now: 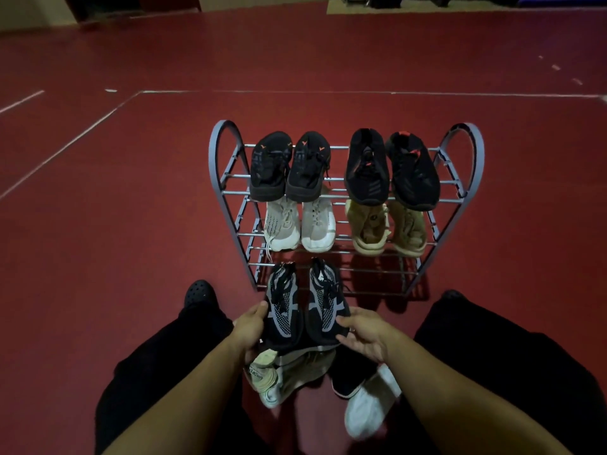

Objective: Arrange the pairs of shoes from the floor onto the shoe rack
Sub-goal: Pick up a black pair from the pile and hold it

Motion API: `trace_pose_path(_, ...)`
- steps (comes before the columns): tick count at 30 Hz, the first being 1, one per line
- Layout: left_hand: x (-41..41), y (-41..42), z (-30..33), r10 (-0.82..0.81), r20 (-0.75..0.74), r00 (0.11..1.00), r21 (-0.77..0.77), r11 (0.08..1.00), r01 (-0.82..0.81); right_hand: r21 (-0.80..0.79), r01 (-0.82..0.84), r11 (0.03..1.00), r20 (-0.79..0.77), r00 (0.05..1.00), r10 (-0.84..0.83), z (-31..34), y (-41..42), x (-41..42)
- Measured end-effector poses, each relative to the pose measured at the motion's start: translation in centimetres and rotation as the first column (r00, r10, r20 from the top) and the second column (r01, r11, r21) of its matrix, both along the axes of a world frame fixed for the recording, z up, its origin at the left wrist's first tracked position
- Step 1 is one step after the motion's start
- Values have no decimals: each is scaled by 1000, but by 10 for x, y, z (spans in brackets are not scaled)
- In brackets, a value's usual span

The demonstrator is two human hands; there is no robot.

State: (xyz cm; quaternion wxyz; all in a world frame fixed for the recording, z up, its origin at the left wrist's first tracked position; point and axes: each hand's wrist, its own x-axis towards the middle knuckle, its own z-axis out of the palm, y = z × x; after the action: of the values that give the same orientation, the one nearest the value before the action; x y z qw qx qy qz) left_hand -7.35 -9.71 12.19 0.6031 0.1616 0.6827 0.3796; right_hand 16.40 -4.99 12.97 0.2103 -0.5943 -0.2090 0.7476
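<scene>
Shoe rack (230, 178): metal rods, shiny, grey matt side hoops. Black-grey pair (307, 307): knit mesh cloth uppers, woven laces. White pair (299, 224): soft knit, matt. Floor (131, 192): red, smooth, dull sheen. Trousers (157, 366): black matt cloth.

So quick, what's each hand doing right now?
Left hand: grips the left black-and-grey mesh sneaker.
Right hand: holds the right black-and-grey mesh sneaker.
</scene>
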Motion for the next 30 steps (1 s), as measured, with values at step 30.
trace_pose_path(30,-26,179,-139,245,53,968,24,969,-247,-14,248,969,-222,944,-245,-171,138,-44)
